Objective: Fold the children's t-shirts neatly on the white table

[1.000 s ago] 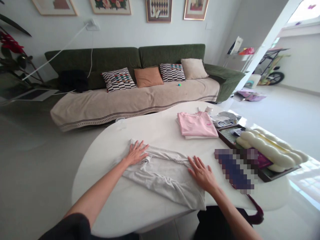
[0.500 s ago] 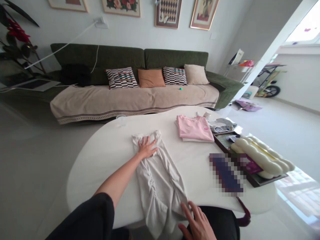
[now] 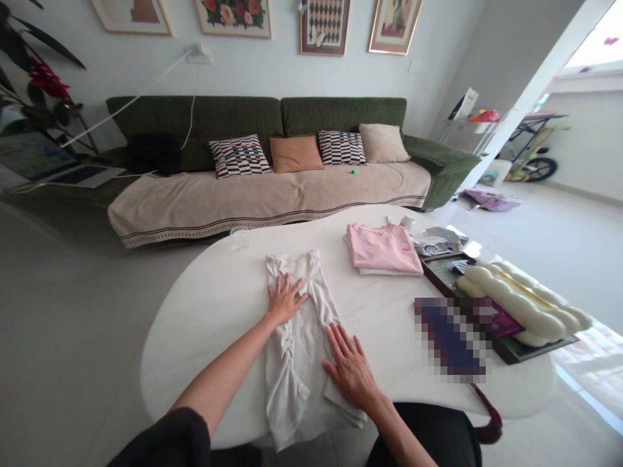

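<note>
A light grey, wrinkled garment (image 3: 302, 344) lies lengthwise on the white table (image 3: 204, 292), its near end reaching over the front edge. I cannot make out which kind of garment it is. My left hand (image 3: 286, 299) rests flat on its upper part with fingers spread. On its right side, lower down, my right hand (image 3: 351, 370) presses with fingers stretched out. Part of the cloth is hidden beneath both hands. To the right, farther back, lies a folded pink shirt (image 3: 384, 248) on top of a white folded cloth.
A dark tray (image 3: 516, 355) at the right holds a puffy cream-coloured item (image 3: 525, 298). Near it lies a blurred-out dark object (image 3: 450, 337) with a strap over the edge. A clear cup (image 3: 239, 237) stands at the back left. A green sofa (image 3: 341, 110) is behind.
My right hand has moved up from the garment's lower right corner onto its right side. The lower right part is now folded in. My left hand has slid slightly down the cloth.
</note>
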Demonstrator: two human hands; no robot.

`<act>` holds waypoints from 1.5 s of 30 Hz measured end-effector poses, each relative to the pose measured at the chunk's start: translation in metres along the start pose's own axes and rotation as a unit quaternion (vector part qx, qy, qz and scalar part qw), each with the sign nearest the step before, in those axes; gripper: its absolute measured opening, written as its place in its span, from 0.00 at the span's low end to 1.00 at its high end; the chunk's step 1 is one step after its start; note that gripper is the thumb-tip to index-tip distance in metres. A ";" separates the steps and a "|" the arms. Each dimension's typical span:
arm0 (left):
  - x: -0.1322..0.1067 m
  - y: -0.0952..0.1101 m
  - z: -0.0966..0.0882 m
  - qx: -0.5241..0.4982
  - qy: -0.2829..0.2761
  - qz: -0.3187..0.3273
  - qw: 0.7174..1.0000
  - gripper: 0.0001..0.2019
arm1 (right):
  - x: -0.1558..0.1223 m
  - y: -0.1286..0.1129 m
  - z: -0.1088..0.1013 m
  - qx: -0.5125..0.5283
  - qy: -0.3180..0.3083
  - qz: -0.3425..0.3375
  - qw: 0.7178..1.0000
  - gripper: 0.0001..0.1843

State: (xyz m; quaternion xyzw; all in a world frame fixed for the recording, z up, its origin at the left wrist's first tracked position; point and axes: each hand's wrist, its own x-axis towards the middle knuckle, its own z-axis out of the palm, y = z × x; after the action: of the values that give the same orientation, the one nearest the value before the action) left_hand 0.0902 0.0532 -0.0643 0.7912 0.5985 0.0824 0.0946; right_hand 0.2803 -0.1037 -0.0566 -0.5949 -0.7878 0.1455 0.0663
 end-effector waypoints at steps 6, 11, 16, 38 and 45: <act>0.060 0.009 -0.024 -0.010 -0.056 -0.010 0.998 0.29 | 0.045 0.004 -0.005 -0.014 0.021 0.032 0.999 0.33; 0.017 0.019 -0.052 -0.049 -0.003 0.014 0.999 0.36 | 0.041 0.010 -0.020 -0.014 0.048 0.013 0.999 0.36; -0.132 -0.003 -0.056 -0.047 -0.132 0.216 0.966 0.40 | -0.015 0.017 -0.020 0.010 0.008 -0.145 0.989 0.44; -0.090 -0.015 -0.153 -0.453 -0.367 0.092 0.807 0.09 | 0.056 0.018 -0.145 0.388 -0.185 -0.023 0.903 0.16; 0.024 -0.050 -0.068 -0.572 -0.059 -0.200 0.793 0.14 | 0.187 0.033 -0.083 0.502 0.014 0.098 0.859 0.17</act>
State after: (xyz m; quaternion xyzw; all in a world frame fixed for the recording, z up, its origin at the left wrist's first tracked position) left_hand 0.0334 0.0932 -0.0107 0.4586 0.5809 0.3422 0.5789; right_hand 0.2807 0.0954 -0.0007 -0.5574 -0.5447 0.5183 0.3519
